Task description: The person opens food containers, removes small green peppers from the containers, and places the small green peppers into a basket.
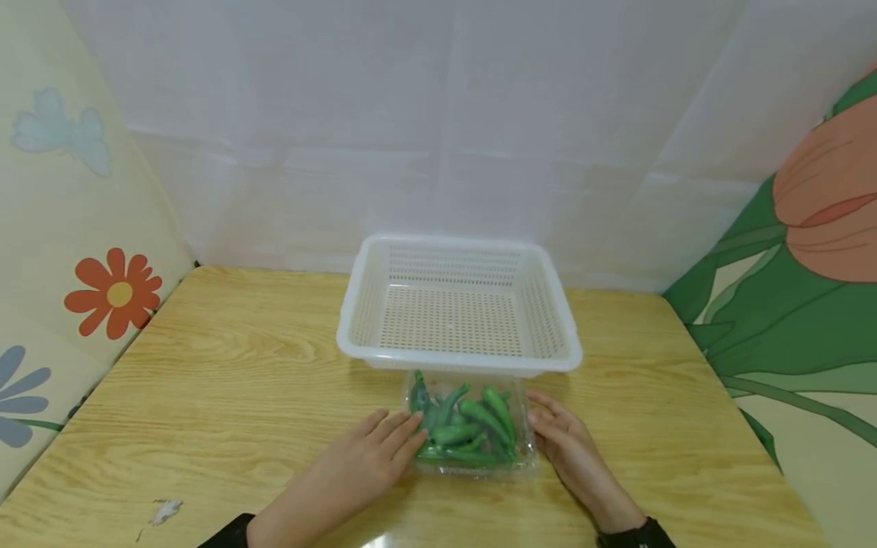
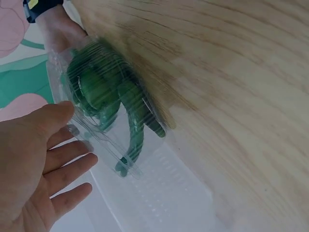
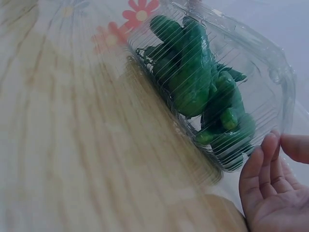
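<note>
A clear plastic box [image 1: 524, 449] full of green chili peppers [image 1: 483, 418] is at the near side of a white plastic basket [image 1: 349, 335]. At the box's left side, my left hand [image 1: 373, 457] pinches the rim between thumb and forefinger, its other fingers fairly straight. My right hand [image 1: 565, 441] pinches the rim on the opposite side, thumb and fingertips meeting at the edge in the right wrist view. Through the ribbed plastic the peppers [image 3: 193, 77] show as a loose heap. Whether the box's base touches the table cannot be told.
The perforated basket stands near the back of the wood-grain table [image 1: 253, 365], against a white cloth backdrop [image 1: 308, 137]. Flower-printed panels [image 1: 788, 342] flank both sides. A worn pale patch [image 1: 166, 511] marks the table at front left.
</note>
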`<state>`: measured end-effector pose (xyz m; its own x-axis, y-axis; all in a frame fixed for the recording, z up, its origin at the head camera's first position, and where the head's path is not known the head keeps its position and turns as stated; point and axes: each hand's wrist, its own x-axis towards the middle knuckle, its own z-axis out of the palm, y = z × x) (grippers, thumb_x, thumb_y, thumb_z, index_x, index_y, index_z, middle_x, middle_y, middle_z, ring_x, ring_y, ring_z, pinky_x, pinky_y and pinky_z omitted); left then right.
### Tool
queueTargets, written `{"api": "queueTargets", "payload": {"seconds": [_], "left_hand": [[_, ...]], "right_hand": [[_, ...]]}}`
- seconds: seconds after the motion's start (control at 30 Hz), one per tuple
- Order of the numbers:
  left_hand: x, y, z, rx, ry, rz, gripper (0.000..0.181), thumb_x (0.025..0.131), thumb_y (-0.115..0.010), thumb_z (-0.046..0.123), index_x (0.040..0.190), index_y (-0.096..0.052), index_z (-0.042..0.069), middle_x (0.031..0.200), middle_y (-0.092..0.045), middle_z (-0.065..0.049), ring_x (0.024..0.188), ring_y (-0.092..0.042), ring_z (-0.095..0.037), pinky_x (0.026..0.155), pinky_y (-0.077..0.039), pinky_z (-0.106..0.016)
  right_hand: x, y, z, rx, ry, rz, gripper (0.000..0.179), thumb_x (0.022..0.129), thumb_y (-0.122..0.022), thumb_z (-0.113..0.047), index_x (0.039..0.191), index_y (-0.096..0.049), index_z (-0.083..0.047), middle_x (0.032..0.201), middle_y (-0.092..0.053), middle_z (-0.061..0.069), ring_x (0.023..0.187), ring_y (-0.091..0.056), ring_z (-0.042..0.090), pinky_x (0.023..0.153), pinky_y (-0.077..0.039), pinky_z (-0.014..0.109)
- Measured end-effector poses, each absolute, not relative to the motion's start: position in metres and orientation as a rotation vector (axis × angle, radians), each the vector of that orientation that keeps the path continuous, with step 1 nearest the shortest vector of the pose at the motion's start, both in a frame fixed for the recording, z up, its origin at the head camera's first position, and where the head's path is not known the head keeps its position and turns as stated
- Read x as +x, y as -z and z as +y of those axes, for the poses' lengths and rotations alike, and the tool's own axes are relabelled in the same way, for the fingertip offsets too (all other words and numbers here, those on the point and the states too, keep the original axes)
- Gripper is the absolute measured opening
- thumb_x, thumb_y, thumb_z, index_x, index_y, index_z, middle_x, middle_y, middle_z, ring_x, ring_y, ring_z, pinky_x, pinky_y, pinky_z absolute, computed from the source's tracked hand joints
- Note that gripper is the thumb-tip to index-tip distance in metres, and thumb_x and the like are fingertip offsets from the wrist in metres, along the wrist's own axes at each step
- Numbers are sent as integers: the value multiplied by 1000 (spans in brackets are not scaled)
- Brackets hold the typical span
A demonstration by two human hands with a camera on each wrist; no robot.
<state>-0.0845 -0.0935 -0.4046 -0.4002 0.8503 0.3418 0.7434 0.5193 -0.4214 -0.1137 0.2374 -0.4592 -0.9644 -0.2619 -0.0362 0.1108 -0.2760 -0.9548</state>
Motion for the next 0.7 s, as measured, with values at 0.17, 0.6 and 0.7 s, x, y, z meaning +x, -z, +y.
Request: {"api": "queueTargets", "payload": {"seconds": [0.17,0.6,0.7], "left_hand": [[-80,401,-88,-1280,-372,-2242,37,92,-52,17,123,-69,9,128,-66,-8,117,-62,-18,100,-50,-33],[-76,391,-80,-1273,-544,-2301,33,95,-57,23,125,-70,14,129,-65,-5,118,-62,-16,101,-49,-30],[-75,391,-80,-1276,-558,-2307,34,96,-56,23,126,-69,13,131,-64,-6,119,-61,-17,102,-48,-31]], "right_hand": [[-114,460,237,-159,2326,1744,27,103,-47,-3,127,-51,-13,103,-69,-1,95,-64,8,86,-53,23],[-113,459,236,-102,2318,1768,28,102,-49,-4,130,-49,-9,100,-69,-2,93,-63,7,83,-53,22],[-113,459,236,-107,2317,1771,28,102,-49,-3,130,-49,-8,99,-69,-2,93,-63,7,83,-53,22]]}}
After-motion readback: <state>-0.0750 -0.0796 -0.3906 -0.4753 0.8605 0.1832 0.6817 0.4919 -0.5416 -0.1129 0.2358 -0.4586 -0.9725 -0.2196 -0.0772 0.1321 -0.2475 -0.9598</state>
